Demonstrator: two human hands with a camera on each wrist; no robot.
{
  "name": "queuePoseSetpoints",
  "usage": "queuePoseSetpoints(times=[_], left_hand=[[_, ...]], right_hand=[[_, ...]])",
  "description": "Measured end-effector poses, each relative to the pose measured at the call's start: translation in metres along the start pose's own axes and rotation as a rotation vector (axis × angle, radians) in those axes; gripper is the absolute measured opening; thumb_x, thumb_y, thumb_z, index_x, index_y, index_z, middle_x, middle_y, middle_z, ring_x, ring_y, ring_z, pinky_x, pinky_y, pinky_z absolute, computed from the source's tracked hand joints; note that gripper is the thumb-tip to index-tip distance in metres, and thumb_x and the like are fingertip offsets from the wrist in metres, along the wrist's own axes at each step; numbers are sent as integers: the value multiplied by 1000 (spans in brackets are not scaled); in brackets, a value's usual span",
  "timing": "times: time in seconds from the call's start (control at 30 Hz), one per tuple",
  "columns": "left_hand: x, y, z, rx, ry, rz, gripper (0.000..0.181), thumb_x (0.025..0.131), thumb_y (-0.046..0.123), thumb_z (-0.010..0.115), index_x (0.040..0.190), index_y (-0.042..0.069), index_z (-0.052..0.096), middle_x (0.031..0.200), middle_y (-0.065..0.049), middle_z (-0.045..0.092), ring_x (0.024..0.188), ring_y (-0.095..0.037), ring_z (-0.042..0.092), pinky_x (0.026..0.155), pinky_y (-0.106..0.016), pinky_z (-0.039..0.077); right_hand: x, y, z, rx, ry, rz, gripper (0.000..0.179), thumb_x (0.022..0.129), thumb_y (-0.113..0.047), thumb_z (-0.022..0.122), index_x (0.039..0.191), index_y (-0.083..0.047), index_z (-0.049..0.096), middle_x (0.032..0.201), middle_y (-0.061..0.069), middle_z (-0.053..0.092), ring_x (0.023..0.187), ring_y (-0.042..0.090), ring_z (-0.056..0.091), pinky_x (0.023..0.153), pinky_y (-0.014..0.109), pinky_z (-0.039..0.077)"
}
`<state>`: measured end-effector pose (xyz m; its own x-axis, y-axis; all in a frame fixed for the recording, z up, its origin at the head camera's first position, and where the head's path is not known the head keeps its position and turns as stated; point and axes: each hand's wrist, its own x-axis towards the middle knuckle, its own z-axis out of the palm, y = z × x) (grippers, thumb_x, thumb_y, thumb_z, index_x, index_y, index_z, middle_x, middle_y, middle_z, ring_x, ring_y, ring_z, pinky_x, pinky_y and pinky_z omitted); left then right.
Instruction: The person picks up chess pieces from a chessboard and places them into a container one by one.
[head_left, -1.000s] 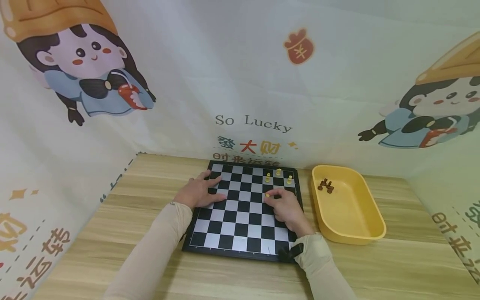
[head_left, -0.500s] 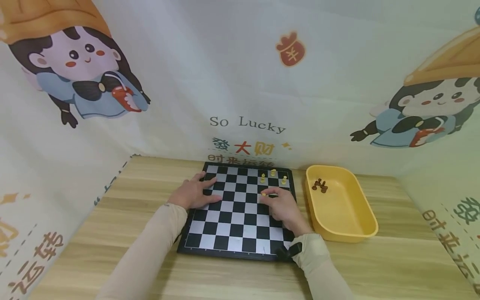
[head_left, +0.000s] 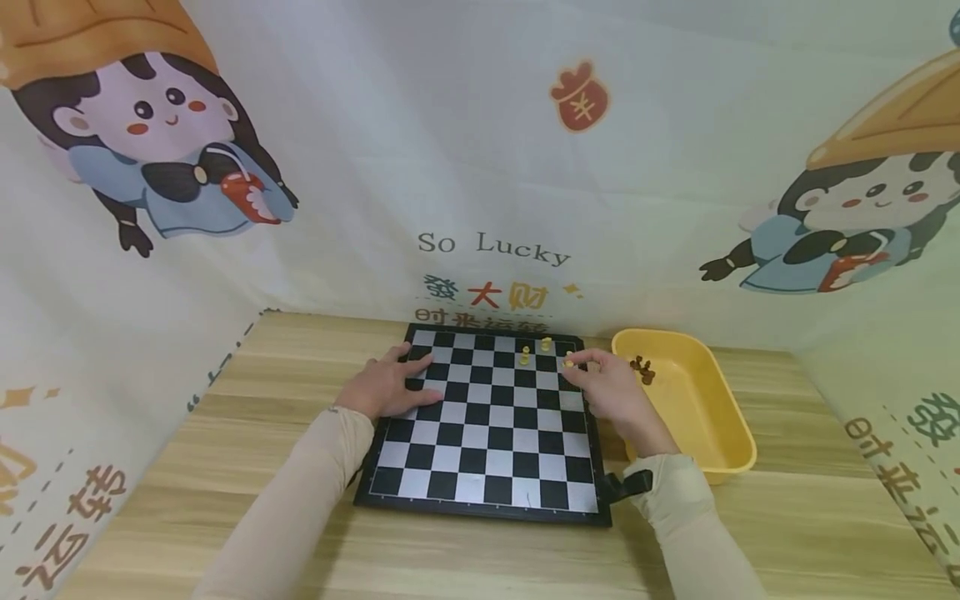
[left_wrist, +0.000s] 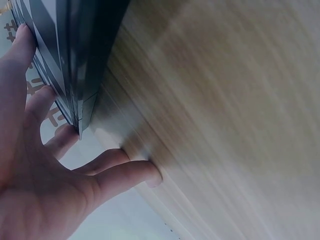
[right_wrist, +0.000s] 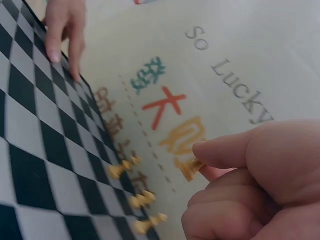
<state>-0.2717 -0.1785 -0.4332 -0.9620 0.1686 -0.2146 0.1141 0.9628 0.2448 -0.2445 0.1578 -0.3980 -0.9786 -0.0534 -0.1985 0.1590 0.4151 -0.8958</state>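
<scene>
A black-and-white chessboard (head_left: 472,437) lies on the table. My right hand (head_left: 618,398) is raised over its far right side, pinching a yellow chess piece (right_wrist: 188,168) between thumb and index finger, the piece's top hidden by the fingertips. In the right wrist view, three yellow pieces stand on the board near its far edge: one chess piece (right_wrist: 117,170), another chess piece (right_wrist: 142,199) and a third chess piece (right_wrist: 145,225). My left hand (head_left: 380,389) rests with spread fingers on the board's left edge; the left wrist view has some of its fingers (left_wrist: 132,172) reaching down beside the board.
To the right of the board stands a yellow plastic tray (head_left: 723,400) with several dark brown chess pieces (head_left: 642,368) at its far left. Behind the wooden table (head_left: 247,433) hangs a printed white cloth (head_left: 450,150).
My right hand has lifted away from the middle right of the board with the yellow piece and moved right and farther back. The left hand stays on the board's left edge.
</scene>
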Motion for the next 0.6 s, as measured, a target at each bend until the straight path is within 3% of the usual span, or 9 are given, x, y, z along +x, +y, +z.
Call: queuePoseSetpoints(times=[0.23,0.43,0.6], left_hand=[[1,0,-1,3,3,1,81,93,73,53,160,33,33,172,-17,15,142,-67,29,113,-71,36],[2,0,0,3,13,2,80,93,72,54,160,33,33,172,-16,15,143,-65,30,114,-70,36],[0,0,0,1,9,-8,80,93,71,55,160,34,32,172,-16,15,145,-62,31,116,-69,35]], right_hand=[[1,-4,-39,-79,27,-30,37,103,-26,58,132,-3,59,58,-9,37,44,8,33,44,20,31],[5,-5,-74,-124,23,-36,40,103,-29,57,131,1,58,69,-10,50,49,5,39,47,20,35],[8,-5,-91,-219,10,-23,46,104,-32,56,136,2,55,70,-11,52,47,4,37,47,21,37]])
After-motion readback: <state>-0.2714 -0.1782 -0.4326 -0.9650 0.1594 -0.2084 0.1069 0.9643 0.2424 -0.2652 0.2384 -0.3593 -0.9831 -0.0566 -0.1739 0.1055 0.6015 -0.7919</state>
